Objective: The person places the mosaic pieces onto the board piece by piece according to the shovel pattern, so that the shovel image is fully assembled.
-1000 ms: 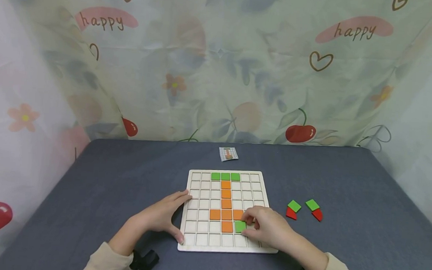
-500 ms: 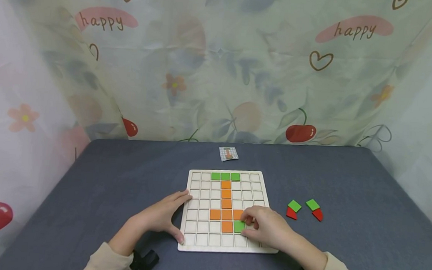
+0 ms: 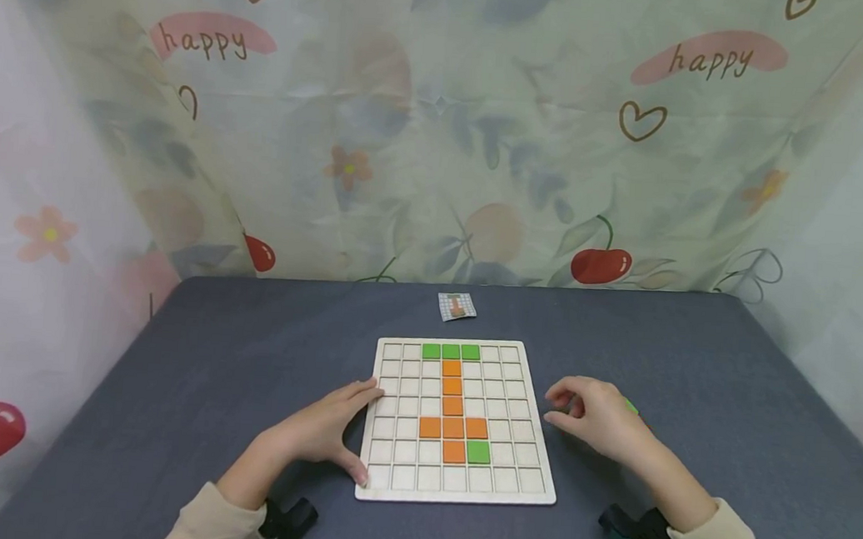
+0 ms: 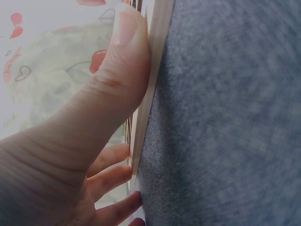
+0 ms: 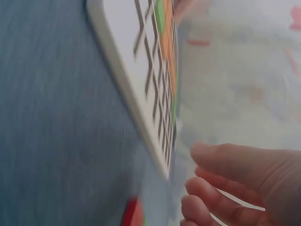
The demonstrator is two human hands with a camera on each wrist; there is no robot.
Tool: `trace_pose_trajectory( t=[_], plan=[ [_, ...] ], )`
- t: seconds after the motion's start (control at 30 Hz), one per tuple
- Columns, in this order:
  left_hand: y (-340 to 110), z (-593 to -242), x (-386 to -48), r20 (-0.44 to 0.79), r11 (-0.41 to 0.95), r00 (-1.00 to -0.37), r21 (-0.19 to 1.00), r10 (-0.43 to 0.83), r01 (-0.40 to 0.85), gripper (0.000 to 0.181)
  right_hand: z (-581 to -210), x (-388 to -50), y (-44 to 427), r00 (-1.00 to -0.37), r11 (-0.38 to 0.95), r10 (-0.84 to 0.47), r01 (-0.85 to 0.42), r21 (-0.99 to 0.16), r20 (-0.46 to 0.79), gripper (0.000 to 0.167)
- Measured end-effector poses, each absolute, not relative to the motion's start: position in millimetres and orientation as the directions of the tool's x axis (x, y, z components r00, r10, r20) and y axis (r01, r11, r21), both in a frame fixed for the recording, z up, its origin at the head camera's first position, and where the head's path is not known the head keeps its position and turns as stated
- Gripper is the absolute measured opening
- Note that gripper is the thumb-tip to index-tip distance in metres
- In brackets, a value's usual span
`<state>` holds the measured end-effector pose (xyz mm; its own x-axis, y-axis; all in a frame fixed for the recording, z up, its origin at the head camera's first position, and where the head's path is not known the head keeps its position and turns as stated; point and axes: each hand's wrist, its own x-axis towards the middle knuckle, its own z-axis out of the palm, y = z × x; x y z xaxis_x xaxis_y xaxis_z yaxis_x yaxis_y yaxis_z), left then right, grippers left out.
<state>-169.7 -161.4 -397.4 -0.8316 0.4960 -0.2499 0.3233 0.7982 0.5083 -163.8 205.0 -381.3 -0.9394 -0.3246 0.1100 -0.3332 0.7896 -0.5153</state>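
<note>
A white gridded board (image 3: 394,476) lies on the dark cloth. Three green square tiles (image 3: 451,352) sit in its far row. Several orange tiles (image 3: 453,427) form a cross-like shape below, with one green tile (image 3: 478,451) beside the lowest. My left hand (image 3: 318,429) rests along the board's left edge, thumb and fingers spread and touching it. Off the board's right side, my right hand (image 3: 597,416) hovers with loosely bent fingers and nothing visible between them. It hides most of the loose pieces; a green tile corner (image 3: 631,406) shows behind it, and a red piece (image 5: 133,214) appears in the right wrist view.
A small printed card (image 3: 456,307) lies beyond the board. The blue-grey cloth (image 3: 284,334) covers the table around it. A patterned curtain (image 3: 441,136) hangs behind the far edge and along the sides.
My right hand has left the green tile in the board's lower part and moved right, over the loose green and red pieces. The left hand has stayed in place.
</note>
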Motion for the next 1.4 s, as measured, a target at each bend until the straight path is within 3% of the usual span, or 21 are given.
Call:
trace_pose_trajectory(
  t=[0.43,1.4],
  plan=[
    [-162,-397,-172,-0.251,0.795,-0.829,0.513,0.5,0.324,0.115,-387,-173,255,-0.956,0.834,-0.292,-0.248,-0.493,-0.013,0.026],
    [-162,-397,-170,-0.255,0.791,-0.828,0.524,0.499,0.316,0.115,-394,-173,252,-0.957,0.842,-0.289,-0.244,-0.482,-0.019,0.024]
  ],
)
